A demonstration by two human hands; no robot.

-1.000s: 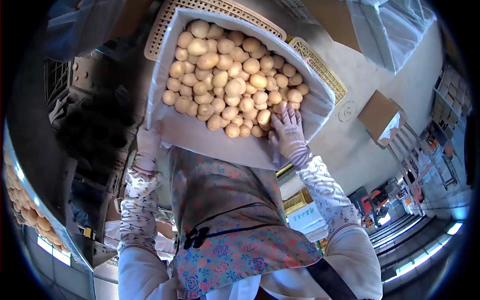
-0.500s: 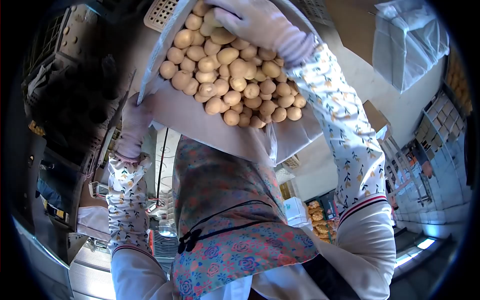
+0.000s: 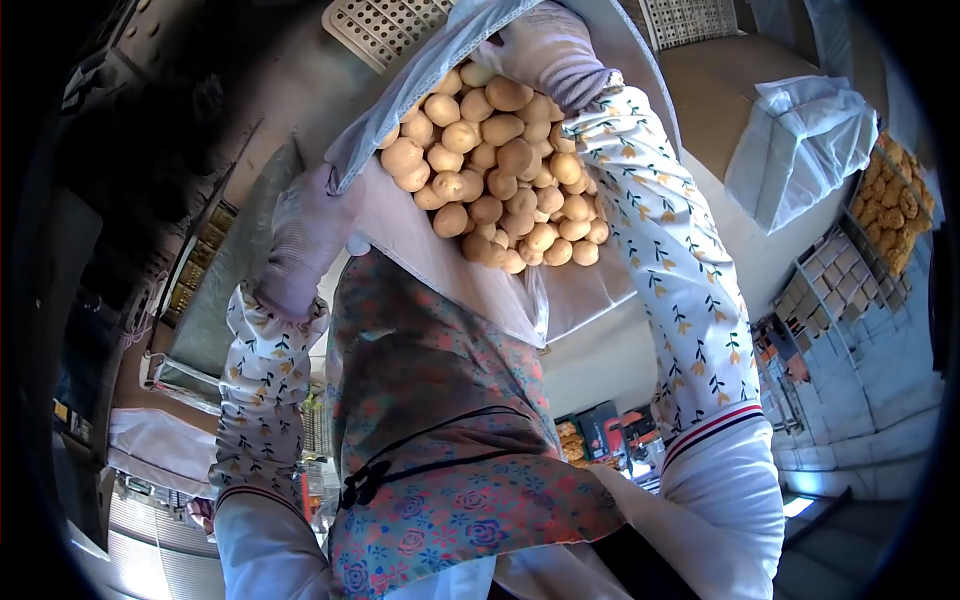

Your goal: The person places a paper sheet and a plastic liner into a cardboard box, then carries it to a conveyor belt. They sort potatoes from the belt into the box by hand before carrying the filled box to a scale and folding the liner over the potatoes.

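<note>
Many round, tan potatoes (image 3: 515, 175) lie in a wide-mouthed white bag (image 3: 460, 270) in front of my body. My left hand (image 3: 312, 225), in a pale glove, is closed on the bag's rim at its left side. At the far side of the bag, my right hand (image 3: 545, 50), also gloved, reaches over the potatoes just inside the rim. Its fingertips are largely hidden, so what they hold cannot be made out.
Perforated beige crates (image 3: 385, 28) stand beyond the bag. To the right is a translucent plastic bag (image 3: 800, 150) on a brown surface. Shelves with boxes (image 3: 835, 280) are at the far right, and a white cloth (image 3: 160, 445) lies at the lower left.
The bag's left rim and my left hand have moved right in view. My right hand has shifted slightly right and down, and the potatoes have bunched toward the right.
</note>
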